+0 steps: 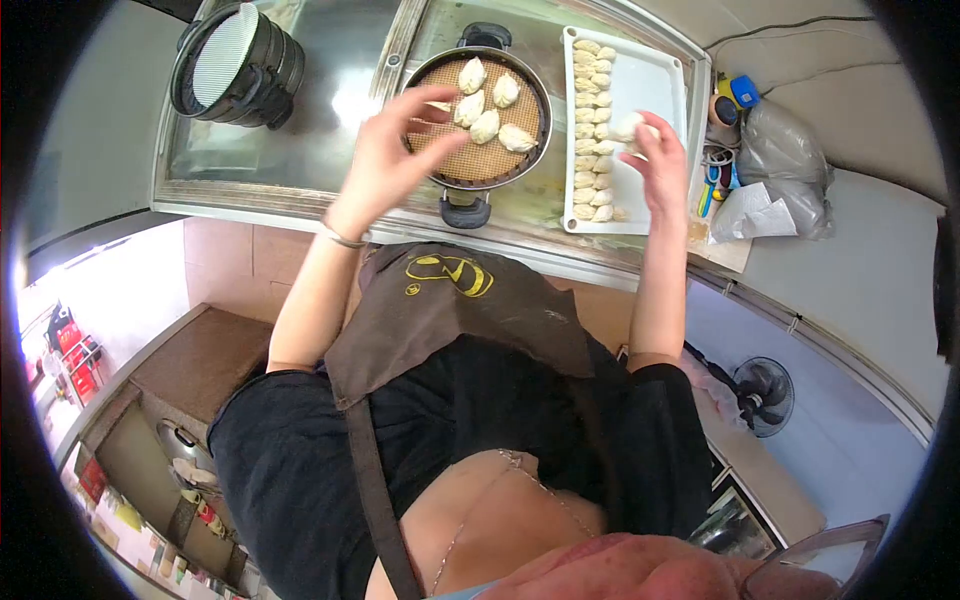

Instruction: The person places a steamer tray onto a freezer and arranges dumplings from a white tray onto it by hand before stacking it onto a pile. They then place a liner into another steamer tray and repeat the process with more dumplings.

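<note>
My left hand (395,150) is over the left side of a round steamer basket (546,105), its thumb and fingers spread apart with nothing visible between them. Inside, several pleated dumplings (485,126) sit on a tan mesh liner (470,165). My right hand (660,160) pinches a pale dumpling (627,127) between thumb and fingers, above a white tray (648,80). Along the tray's left side, pleated dumplings (585,130) lie packed in two columns. My fingers partly cover the held dumpling.
Stacked dark steamer baskets (270,75) stand at the far left of the counter (330,130). To the tray's right are a yellow-and-blue object (740,92), scissors (712,185) and grey plastic bags (785,160). A black fan (763,395) is lower right.
</note>
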A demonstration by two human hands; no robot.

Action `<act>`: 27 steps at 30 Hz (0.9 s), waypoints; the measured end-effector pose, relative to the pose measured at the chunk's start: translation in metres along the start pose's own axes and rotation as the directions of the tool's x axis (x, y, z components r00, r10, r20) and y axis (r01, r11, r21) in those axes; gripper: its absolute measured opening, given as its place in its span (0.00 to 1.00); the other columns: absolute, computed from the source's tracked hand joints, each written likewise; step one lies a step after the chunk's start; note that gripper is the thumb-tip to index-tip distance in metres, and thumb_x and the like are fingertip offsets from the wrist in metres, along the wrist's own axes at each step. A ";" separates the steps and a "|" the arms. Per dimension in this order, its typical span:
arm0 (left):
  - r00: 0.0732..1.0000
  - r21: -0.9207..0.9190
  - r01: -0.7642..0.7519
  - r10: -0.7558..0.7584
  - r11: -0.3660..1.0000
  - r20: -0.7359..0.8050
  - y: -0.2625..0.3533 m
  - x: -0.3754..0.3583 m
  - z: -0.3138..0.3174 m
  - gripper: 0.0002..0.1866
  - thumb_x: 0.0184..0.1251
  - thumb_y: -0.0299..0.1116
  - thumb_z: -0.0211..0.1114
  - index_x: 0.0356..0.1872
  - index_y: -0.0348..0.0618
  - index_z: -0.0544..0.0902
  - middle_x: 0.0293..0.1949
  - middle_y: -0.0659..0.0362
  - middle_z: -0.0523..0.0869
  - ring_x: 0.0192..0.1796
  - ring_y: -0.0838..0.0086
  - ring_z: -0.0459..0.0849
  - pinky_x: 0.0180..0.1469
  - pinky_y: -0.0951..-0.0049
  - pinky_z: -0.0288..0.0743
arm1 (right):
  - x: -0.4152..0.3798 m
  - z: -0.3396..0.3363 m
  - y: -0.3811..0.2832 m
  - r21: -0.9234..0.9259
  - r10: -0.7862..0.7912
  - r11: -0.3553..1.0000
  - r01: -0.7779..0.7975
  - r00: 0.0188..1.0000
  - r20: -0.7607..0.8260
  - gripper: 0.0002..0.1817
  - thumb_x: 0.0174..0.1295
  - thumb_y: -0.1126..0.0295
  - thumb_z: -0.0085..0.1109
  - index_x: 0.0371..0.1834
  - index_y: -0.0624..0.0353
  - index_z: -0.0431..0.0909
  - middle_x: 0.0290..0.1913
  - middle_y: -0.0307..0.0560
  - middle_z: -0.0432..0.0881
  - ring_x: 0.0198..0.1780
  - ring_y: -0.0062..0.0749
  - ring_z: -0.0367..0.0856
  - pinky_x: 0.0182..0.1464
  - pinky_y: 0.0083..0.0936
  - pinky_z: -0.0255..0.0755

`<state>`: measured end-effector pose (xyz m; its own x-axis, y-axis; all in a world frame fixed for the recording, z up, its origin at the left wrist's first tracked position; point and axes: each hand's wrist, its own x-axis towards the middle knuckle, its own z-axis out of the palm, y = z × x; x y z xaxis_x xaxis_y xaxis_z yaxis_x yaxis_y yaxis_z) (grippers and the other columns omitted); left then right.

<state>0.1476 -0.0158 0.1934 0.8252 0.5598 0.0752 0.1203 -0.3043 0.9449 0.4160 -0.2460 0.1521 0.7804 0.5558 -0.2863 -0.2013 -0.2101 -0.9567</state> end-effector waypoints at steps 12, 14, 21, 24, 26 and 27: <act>0.999 0.071 0.006 -0.010 0.997 0.047 -0.011 -0.013 -0.002 0.18 0.59 0.26 0.73 0.51 0.39 0.83 0.49 0.57 0.84 0.48 0.74 0.84 0.45 0.77 0.82 | -0.047 0.155 0.007 0.073 -0.113 0.994 0.087 0.819 0.563 0.20 0.61 0.73 0.67 0.56 0.61 0.74 0.53 0.47 0.80 0.52 0.28 0.83 0.47 0.22 0.82; 0.999 0.094 -0.011 0.008 0.996 0.034 -0.019 -0.012 -0.003 0.19 0.59 0.28 0.73 0.52 0.41 0.83 0.49 0.54 0.84 0.46 0.71 0.85 0.43 0.74 0.82 | -0.051 0.154 -0.004 -0.251 -0.223 0.893 0.373 0.852 0.474 0.22 0.57 0.73 0.69 0.55 0.61 0.74 0.54 0.50 0.79 0.49 0.31 0.84 0.46 0.25 0.81; 0.997 0.442 -0.005 -0.029 0.897 0.070 -0.022 -0.004 0.007 0.16 0.56 0.31 0.72 0.46 0.43 0.83 0.46 0.50 0.84 0.45 0.55 0.84 0.45 0.62 0.78 | -0.057 0.153 0.006 -0.457 -0.335 0.675 0.579 0.792 0.510 0.21 0.53 0.73 0.69 0.50 0.58 0.72 0.43 0.51 0.76 0.43 0.47 0.82 0.41 0.39 0.78; 0.996 0.473 -0.026 -0.020 0.881 0.092 -0.033 -0.004 0.015 0.16 0.55 0.28 0.70 0.46 0.43 0.83 0.42 0.50 0.85 0.47 0.53 0.84 0.49 0.59 0.78 | -0.059 0.155 0.010 -0.531 -0.362 0.556 0.639 0.761 0.537 0.18 0.54 0.70 0.69 0.45 0.57 0.73 0.43 0.50 0.77 0.40 0.48 0.83 0.39 0.41 0.78; 0.984 0.503 -0.168 0.112 0.848 0.139 -0.039 -0.005 0.017 0.16 0.55 0.27 0.69 0.46 0.41 0.83 0.42 0.50 0.84 0.48 0.52 0.83 0.51 0.58 0.77 | -0.062 0.155 0.009 -0.571 -0.361 0.505 0.647 0.760 0.541 0.16 0.54 0.68 0.69 0.42 0.57 0.74 0.41 0.49 0.78 0.38 0.48 0.83 0.38 0.41 0.77; 0.983 0.514 -0.169 0.106 0.841 0.150 -0.038 -0.004 0.016 0.16 0.55 0.26 0.68 0.46 0.40 0.83 0.43 0.50 0.85 0.48 0.52 0.83 0.51 0.59 0.78 | -0.062 0.155 0.008 -0.612 -0.356 0.452 0.649 0.760 0.544 0.14 0.55 0.66 0.69 0.39 0.56 0.75 0.39 0.47 0.78 0.36 0.48 0.82 0.36 0.40 0.77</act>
<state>0.1486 -0.0189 0.1516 0.9068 0.4022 0.1261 0.2454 -0.7470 0.6179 0.2737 -0.1573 0.1538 0.3429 0.9346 0.0946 0.7779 -0.2261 -0.5862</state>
